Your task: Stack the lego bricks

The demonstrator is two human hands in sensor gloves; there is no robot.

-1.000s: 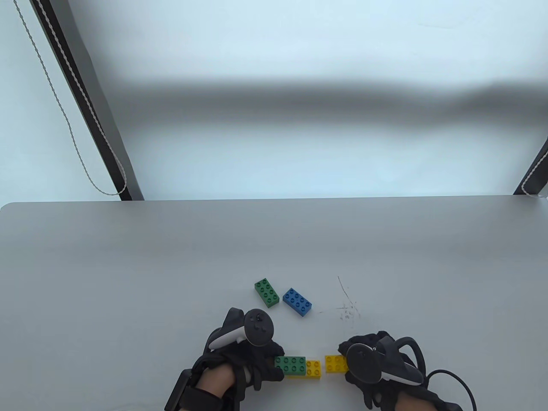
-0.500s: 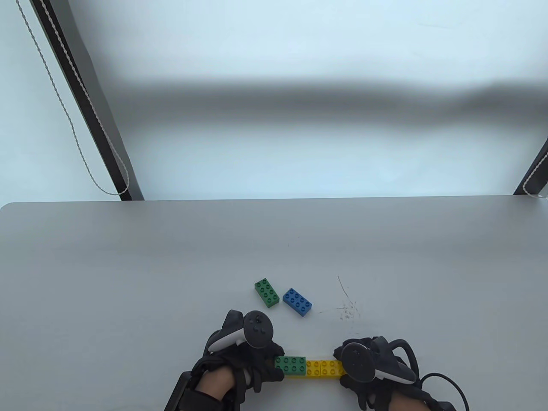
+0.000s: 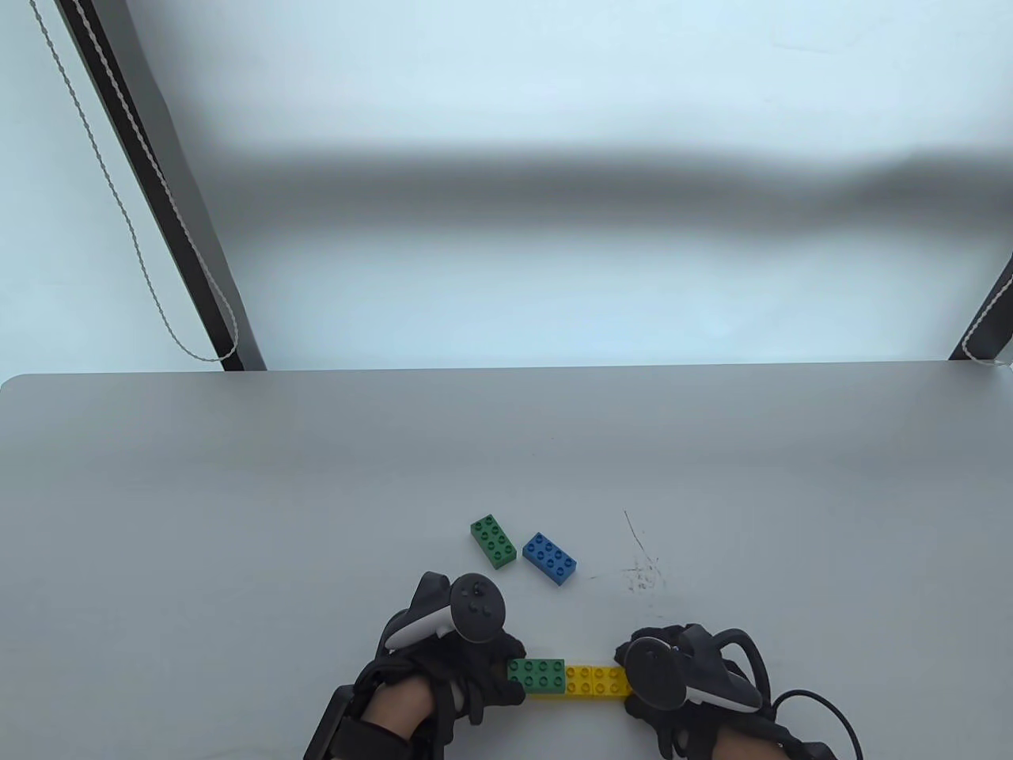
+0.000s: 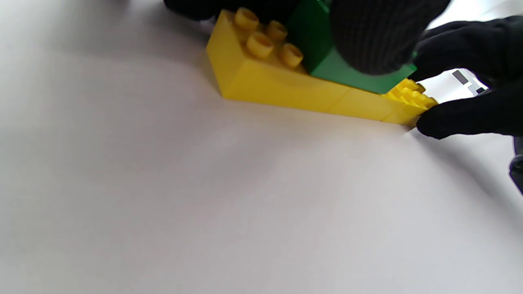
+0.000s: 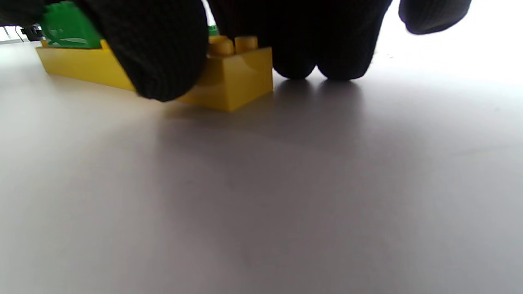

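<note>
Near the table's front edge my left hand [image 3: 475, 673] grips a green brick [image 3: 538, 673] stacked on a yellow brick [image 3: 579, 681]; the stack also shows in the left wrist view [image 4: 261, 81]. My right hand [image 3: 639, 687] holds a second yellow brick [image 3: 611, 681] flat on the table, its end butted against the first yellow brick. In the right wrist view my thumb and fingers [image 5: 155, 53] grip this yellow brick [image 5: 237, 77]. A loose green brick [image 3: 493, 541] and a loose blue brick [image 3: 549, 558] lie just beyond my hands.
The grey table [image 3: 237, 514] ends at a far edge with a pale wall behind. Faint scratch marks [image 3: 641, 566] lie right of the blue brick. A cable [image 3: 831, 701] trails from my right hand.
My right hand has slid the second yellow brick left across the table until it meets the yellow brick under the green one. My left hand has stayed still.
</note>
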